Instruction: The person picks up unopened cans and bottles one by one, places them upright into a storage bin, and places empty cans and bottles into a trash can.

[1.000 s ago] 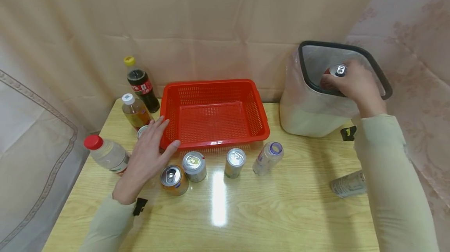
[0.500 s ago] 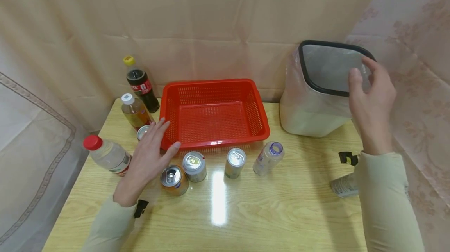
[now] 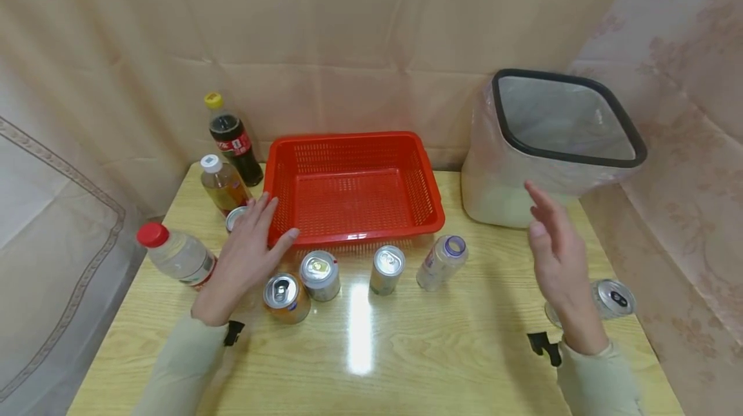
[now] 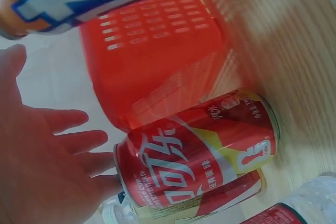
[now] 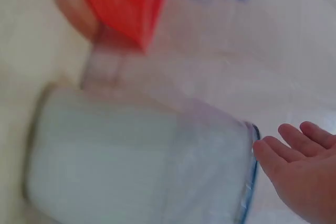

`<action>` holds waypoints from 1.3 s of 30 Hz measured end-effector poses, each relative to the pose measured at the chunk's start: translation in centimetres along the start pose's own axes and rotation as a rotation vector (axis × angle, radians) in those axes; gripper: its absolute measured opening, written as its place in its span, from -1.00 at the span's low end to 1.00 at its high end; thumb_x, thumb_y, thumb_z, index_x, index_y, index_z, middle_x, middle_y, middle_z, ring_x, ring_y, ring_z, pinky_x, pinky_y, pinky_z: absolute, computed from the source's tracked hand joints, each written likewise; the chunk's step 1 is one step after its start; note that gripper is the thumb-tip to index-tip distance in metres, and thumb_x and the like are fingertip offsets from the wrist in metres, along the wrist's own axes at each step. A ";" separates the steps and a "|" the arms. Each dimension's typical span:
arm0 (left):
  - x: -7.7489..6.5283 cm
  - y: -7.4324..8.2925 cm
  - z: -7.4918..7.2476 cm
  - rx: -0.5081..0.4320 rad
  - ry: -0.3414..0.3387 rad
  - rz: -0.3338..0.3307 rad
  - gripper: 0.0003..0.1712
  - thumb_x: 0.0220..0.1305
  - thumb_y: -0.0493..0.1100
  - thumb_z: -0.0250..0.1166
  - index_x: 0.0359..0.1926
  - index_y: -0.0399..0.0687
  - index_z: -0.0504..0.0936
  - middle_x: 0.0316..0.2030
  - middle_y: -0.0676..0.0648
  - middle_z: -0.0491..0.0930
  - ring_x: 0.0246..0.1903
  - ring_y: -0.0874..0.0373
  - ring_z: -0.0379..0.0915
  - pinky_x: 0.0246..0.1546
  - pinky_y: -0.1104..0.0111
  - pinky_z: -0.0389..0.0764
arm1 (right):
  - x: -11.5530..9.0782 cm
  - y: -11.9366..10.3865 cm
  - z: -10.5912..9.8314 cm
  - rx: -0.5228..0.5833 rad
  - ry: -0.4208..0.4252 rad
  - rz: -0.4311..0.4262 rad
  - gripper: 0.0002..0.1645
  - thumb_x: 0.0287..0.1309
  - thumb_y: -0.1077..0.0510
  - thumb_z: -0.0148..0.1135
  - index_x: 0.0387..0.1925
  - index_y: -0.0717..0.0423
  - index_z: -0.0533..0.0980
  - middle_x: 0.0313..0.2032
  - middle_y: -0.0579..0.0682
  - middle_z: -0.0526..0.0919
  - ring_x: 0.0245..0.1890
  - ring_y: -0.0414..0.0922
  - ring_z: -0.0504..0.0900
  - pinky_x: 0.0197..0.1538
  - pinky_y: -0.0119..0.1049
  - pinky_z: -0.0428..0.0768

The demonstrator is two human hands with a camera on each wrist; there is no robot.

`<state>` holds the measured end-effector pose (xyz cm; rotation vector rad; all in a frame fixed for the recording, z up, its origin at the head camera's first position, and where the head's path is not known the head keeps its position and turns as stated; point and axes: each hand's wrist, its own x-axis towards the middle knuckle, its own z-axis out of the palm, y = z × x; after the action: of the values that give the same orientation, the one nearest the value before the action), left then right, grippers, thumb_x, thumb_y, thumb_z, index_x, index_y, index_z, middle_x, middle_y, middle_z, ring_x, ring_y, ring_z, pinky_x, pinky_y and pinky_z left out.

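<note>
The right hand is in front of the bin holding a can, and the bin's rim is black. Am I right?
Nearly! The right hand isn't holding a can: the head view shows it empty. It is in front of the bin, whose rim is black.

Left hand [image 3: 246,255] is sitting in a pretty tight pocket: a red-capped bottle [image 3: 182,258] is hemming it in on the outer side, an orange can [image 3: 287,300] and a silver can [image 3: 321,274] are crowding the inner side, and the red basket [image 3: 354,235] is walling things off by the fingertips. A red cola can [image 4: 194,156] is also getting in the way there. A decent gap is running between the silver can and the slim can [image 3: 387,269], with the uncapped bottle [image 3: 441,264] standing next along. Nearer the person, tabletop [image 3: 453,351] is offering loads of room. Right hand [image 3: 560,261] is getting a broad lane toward that bottle, while the bin [image 3: 511,187] is blocking straight ahead and a can on its side [image 3: 615,300] is lying by the wrist.
</note>
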<state>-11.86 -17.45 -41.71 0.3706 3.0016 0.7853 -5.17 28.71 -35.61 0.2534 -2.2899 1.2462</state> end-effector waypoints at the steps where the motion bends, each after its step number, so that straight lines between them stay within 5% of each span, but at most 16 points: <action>1: 0.0 -0.1 0.1 0.007 0.001 0.002 0.03 0.48 0.40 0.02 0.61 -0.25 0.07 0.62 -0.29 -0.09 0.59 -0.31 -0.27 0.50 -0.26 -0.04 | -0.6 0.3 0.4 0.017 -0.040 -0.006 -0.40 0.59 -0.04 -0.01 0.52 0.05 0.34 0.47 0.03 0.40 0.37 -0.29 0.40 0.35 -0.52 0.32; 9: -0.7 1.3 -0.6 0.012 0.055 0.067 -0.02 0.47 0.34 0.12 0.59 -0.23 0.15 0.61 -0.29 -0.02 0.59 -0.30 -0.23 0.50 -0.24 -0.04 | -3.7 2.2 3.1 0.031 -0.235 0.026 -0.23 0.49 -0.07 0.17 0.59 0.02 0.20 0.53 0.08 0.27 0.50 0.03 0.26 0.46 -0.44 0.22; 13: -0.9 3.1 -1.2 0.002 0.084 0.145 -0.04 0.46 0.32 0.15 0.59 -0.20 0.17 0.61 -0.25 0.01 0.58 -0.29 -0.19 0.51 -0.22 -0.05 | -4.3 2.8 4.6 -0.020 -0.306 0.126 -0.05 0.32 -0.01 0.37 0.61 -0.02 0.15 0.55 0.06 0.24 0.46 0.24 0.29 0.49 -0.05 0.28; 16: -1.0 4.3 -1.4 0.001 0.082 0.181 -0.04 0.45 0.32 0.17 0.60 -0.16 0.16 0.62 -0.22 0.00 0.59 -0.28 -0.19 0.51 -0.23 -0.04 | -4.2 3.2 6.2 -0.039 -0.356 0.189 0.11 0.18 0.01 0.51 0.62 0.02 0.10 0.56 0.09 0.22 0.46 0.27 0.30 0.46 0.19 0.28; 19: -1.0 5.0 -1.2 0.005 0.073 0.196 -0.04 0.44 0.32 0.18 0.60 -0.14 0.16 0.62 -0.20 0.01 0.58 -0.28 -0.17 0.50 -0.24 -0.01 | -4.0 3.5 7.8 -0.023 -0.380 0.229 0.19 0.10 0.01 0.59 0.60 0.11 0.09 0.53 0.14 0.25 0.47 0.24 0.29 0.45 0.21 0.29; 24: -1.2 5.2 -0.6 -0.012 0.050 0.180 -0.04 0.41 0.29 0.24 0.59 -0.13 0.18 0.61 -0.20 0.04 0.58 -0.28 -0.13 0.49 -0.24 0.03 | -4.1 3.8 9.3 -0.037 -0.354 0.220 0.01 0.11 0.11 0.59 0.46 0.23 0.22 0.34 0.23 0.49 0.32 0.20 0.50 0.33 0.21 0.46; 28: -1.5 4.9 -0.1 -0.030 0.058 0.173 -0.07 0.41 0.25 0.26 0.58 -0.12 0.21 0.60 -0.19 0.08 0.56 -0.28 -0.07 0.46 -0.24 0.10 | -4.2 3.4 8.7 -0.086 -0.253 0.126 -0.19 0.10 0.19 0.57 0.29 0.31 0.33 0.07 0.24 0.66 0.07 0.15 0.67 0.13 0.13 0.63; 30: -1.7 4.7 0.1 -0.042 0.076 0.174 -0.11 0.42 0.22 0.25 0.56 -0.14 0.25 0.58 -0.20 0.12 0.55 -0.27 -0.02 0.45 -0.25 0.15 | -3.9 2.6 7.5 -0.091 -0.161 0.049 -0.23 0.07 0.26 0.56 0.24 0.36 0.36 0.00 0.22 0.68 -0.01 0.06 0.69 0.07 -0.10 0.67; 33: -1.9 4.5 0.2 -0.079 0.109 0.173 -0.17 0.45 0.19 0.24 0.54 -0.14 0.29 0.56 -0.20 0.18 0.54 -0.25 0.03 0.41 -0.26 0.20 | -2.4 0.7 5.0 -0.031 0.036 -0.085 -0.26 0.16 0.10 0.54 0.18 0.43 0.38 -0.04 0.11 0.68 -0.05 -0.14 0.67 0.04 -0.37 0.62; 37: -2.1 4.1 0.3 -0.163 0.166 0.168 -0.27 0.46 0.10 0.26 0.49 -0.13 0.37 0.51 -0.17 0.29 0.51 -0.21 0.14 0.39 -0.25 0.26 | 1.1 -3.3 1.7 0.247 0.370 -0.238 -0.10 0.11 -0.17 0.57 0.06 0.48 0.38 -0.13 -0.01 0.64 -0.13 -0.22 0.64 0.01 -0.50 0.57; 39: -2.3 4.0 0.4 -0.202 0.200 0.168 -0.32 0.46 0.04 0.28 0.47 -0.13 0.41 0.48 -0.17 0.35 0.48 -0.20 0.19 0.38 -0.23 0.28 | 3.0 -5.4 0.5 0.425 0.525 -0.287 -0.07 -0.05 -0.12 0.68 0.02 0.44 0.35 -0.17 0.05 0.62 -0.15 -0.11 0.64 0.01 -0.44 0.59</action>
<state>-8.73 -14.45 -40.20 0.5740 3.0594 1.1952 -5.76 25.50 -30.35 0.3415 -1.4813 1.4308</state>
